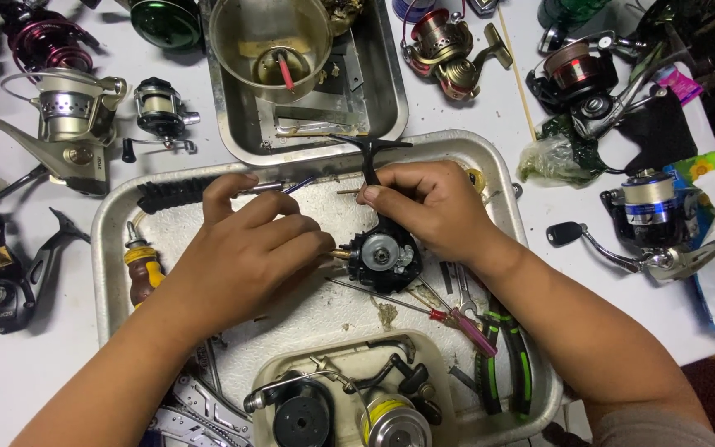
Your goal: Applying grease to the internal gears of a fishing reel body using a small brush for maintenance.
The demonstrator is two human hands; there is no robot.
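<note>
Steadying the black reel body in my closed right hand, my left hand pinched its brass shaft at nine o'clock.

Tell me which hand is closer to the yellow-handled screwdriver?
Left. The left hand lies just right of the screwdriver, not touching it. The right hand is farther right, holding the black reel.
</note>
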